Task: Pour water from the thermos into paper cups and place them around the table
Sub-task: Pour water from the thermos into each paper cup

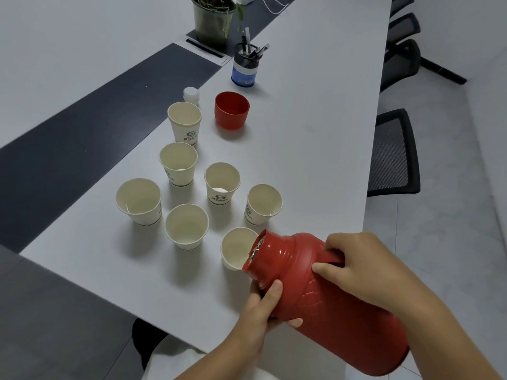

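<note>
A red thermos (323, 294) is tilted on its side over the table's near edge, its open mouth over the rim of the nearest paper cup (237, 248). My right hand (365, 266) grips the thermos handle. My left hand (264, 311) holds the thermos neck from below, thumb on its shoulder. Several more paper cups stand upright in a cluster to the left and behind, such as one cup (187, 225) and another (263, 204). No stream of water is discernible.
The red thermos lid (231, 109) stands mouth up behind the cups, with a white stopper (191, 95) nearby. A pen holder (245, 65) and a potted plant (213, 19) are farther back. Black mesh chairs (395, 152) line the white table's (315, 149) right side.
</note>
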The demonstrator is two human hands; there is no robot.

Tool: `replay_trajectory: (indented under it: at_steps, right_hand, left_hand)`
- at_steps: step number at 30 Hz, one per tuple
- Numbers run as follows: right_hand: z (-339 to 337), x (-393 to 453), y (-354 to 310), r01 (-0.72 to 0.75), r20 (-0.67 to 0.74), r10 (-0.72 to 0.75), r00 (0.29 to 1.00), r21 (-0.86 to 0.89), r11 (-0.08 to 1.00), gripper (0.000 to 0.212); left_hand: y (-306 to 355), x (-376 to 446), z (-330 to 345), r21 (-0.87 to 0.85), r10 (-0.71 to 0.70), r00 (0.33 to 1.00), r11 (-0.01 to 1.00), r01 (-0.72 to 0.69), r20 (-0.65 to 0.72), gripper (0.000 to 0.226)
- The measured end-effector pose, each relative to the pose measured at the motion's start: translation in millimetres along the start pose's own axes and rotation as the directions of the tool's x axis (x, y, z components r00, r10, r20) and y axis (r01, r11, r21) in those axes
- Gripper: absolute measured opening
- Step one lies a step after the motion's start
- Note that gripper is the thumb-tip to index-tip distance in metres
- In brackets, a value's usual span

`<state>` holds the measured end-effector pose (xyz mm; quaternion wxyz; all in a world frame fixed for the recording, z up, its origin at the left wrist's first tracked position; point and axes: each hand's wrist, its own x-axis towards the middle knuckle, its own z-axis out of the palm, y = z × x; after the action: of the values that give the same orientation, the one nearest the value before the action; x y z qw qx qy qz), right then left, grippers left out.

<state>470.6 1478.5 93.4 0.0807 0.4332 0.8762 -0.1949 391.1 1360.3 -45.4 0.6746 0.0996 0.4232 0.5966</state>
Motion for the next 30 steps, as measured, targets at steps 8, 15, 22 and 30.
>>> replay_trajectory:
  at_steps: [8, 15, 22, 30]
  right_hand:
    - [1.0, -3.8, 6.4, 0.007, -0.021, -0.007, 1.0, 0.024, 1.0, 0.026]
    - [2.6, -13.5, 17.9, 0.017, -0.041, -0.012, 0.999, 0.125, 0.992, 0.027]
    - [5.4, -30.6, 37.4, 0.072, -0.12, -0.033, 0.992, 0.336, 0.939, 0.022]
    - [18.2, -42.2, 64.1, 0.11, -0.296, 0.05, 0.954, 0.498, 0.86, 0.01]
  left_hand:
    - [5.7, -1.5, 2.4, 0.013, -0.002, 1.0, 1.0, 0.002, -0.018, 0.076]
    - [11.1, -2.9, 6.1, 0.064, 0.026, 0.998, 0.998, -0.021, -0.064, 0.073]
    - [25.0, -6.9, 13.4, 0.265, 0.117, 0.99, 0.96, -0.093, -0.073, 0.065]
    - [50.5, 4.5, 33.2, 0.523, 0.264, 0.964, 0.824, -0.215, -0.019, 0.064]
